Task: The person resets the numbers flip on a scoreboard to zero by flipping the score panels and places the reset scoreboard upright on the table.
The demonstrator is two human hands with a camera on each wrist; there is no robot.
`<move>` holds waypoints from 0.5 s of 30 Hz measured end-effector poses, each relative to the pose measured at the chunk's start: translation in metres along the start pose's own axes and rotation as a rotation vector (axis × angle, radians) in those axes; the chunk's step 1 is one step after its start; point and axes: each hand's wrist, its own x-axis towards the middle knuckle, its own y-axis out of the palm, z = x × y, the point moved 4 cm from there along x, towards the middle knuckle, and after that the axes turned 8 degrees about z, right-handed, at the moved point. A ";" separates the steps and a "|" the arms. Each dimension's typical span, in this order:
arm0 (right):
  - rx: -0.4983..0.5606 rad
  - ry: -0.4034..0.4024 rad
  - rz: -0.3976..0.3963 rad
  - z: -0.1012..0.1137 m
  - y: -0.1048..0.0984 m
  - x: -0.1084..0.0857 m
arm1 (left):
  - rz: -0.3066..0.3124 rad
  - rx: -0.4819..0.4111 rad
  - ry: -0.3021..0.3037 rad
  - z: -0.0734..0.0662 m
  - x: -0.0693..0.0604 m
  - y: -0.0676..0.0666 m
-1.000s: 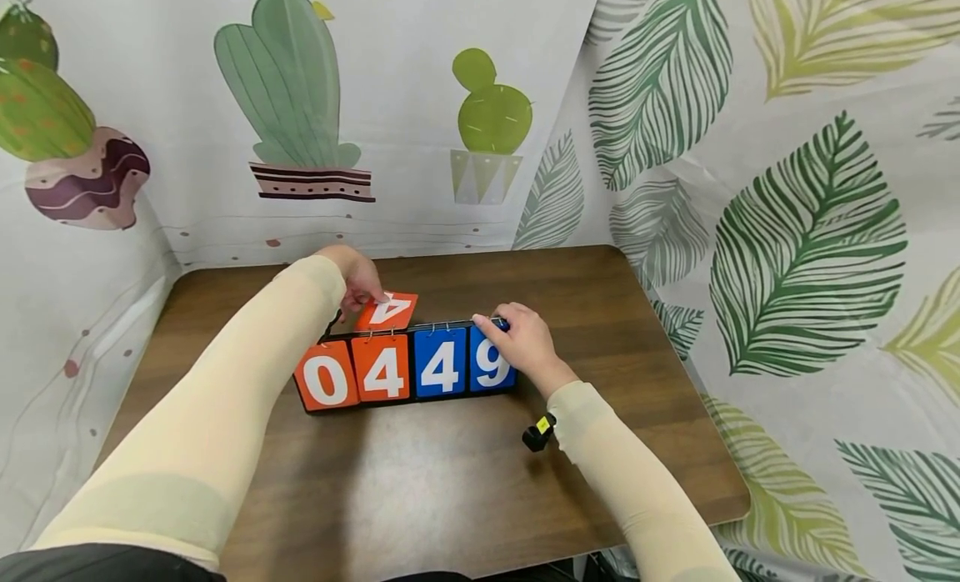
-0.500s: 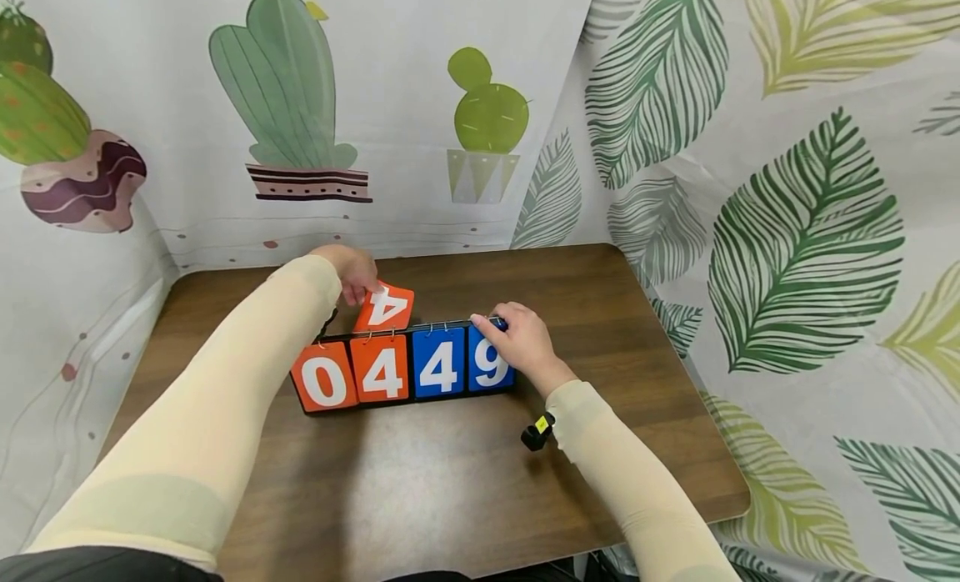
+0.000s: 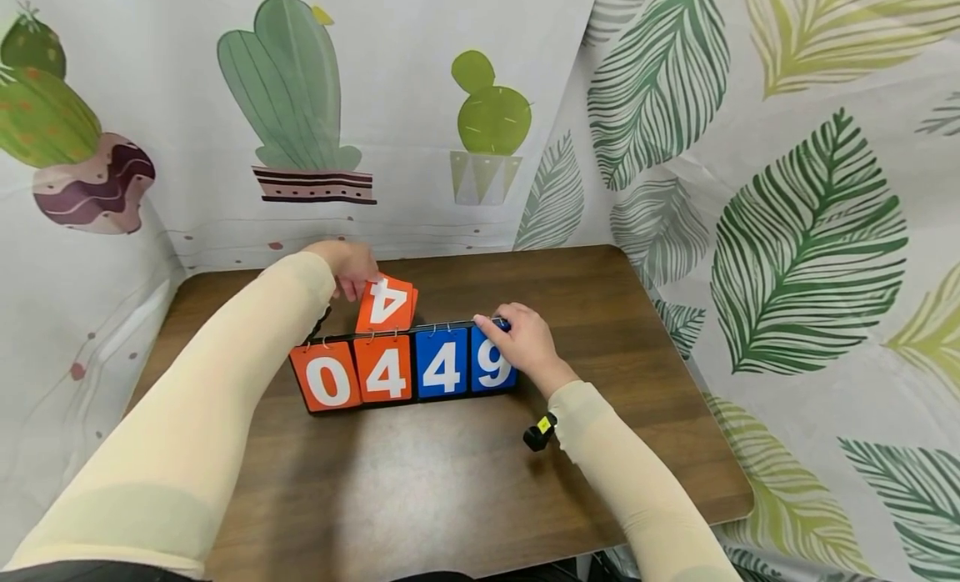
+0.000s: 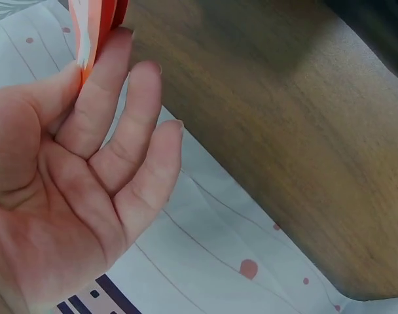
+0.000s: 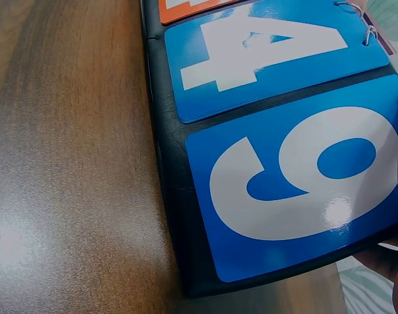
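A black flip scoreboard (image 3: 415, 399) stands on the table, its front cards reading 0, 4 in orange and 4, 9 in blue. Above its top edge an orange card (image 3: 385, 303) with an upside-down 4 is raised on its rings, another orange edge showing behind. My left hand (image 3: 352, 269) pinches this card between thumb and index finger; in the left wrist view the other fingers are loosely bent. At the right end my right hand (image 3: 527, 336) grips the scoreboard's top edge, thumb in front over the blue 9 card (image 5: 297, 190), fingers mostly hidden behind.
The brown wooden table (image 3: 450, 482) has rounded corners. A cloth backdrop (image 3: 405, 107) with cactus and leaf prints hangs behind it and to both sides. A small black device (image 3: 538, 433) with a yellow mark sits at my right wrist.
My left hand has drawn the orange 4 card slightly up and back, so it stands taller above the top edge. The right hand keeps its hold on the scoreboard.
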 end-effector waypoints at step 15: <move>-0.002 0.008 -0.005 0.000 0.000 0.000 | -0.137 0.003 0.047 0.002 -0.007 0.008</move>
